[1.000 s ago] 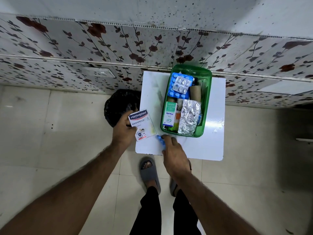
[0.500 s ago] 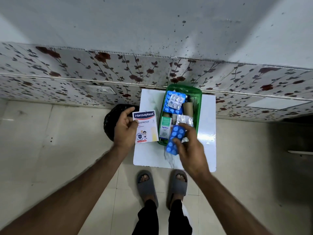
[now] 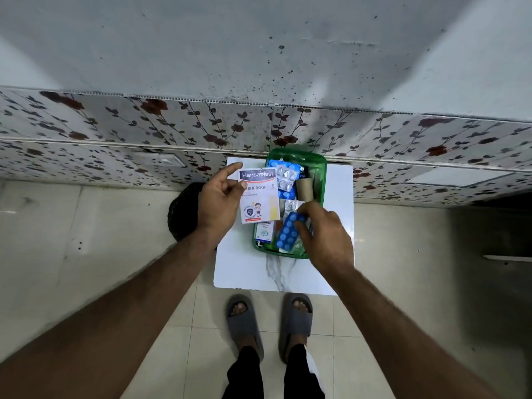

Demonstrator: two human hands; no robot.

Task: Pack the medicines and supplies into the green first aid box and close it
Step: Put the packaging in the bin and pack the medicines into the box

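Upper wall (image 3: 259, 53): pale grey-white, plain, speckled with small dark spots.
Lower wall panels (image 3: 115, 131): glossy sheets printed with dark red roses and black leafy vines, joined at a vertical seam, with a ridged top edge.
Ledge (image 3: 86, 141): a thin horizontal strip runs across the panels.
Floor (image 3: 72, 254): large cream tiles with thin grout lines, a few dark specks.
Worktop (image 3: 339, 197): small, white, glossy, pushed against the wall, grey marble veining at its near edge.
Bin (image 3: 184, 214): black and round, on the floor just left of the worktop.
Light: soft and dim, darker towards the right corner.
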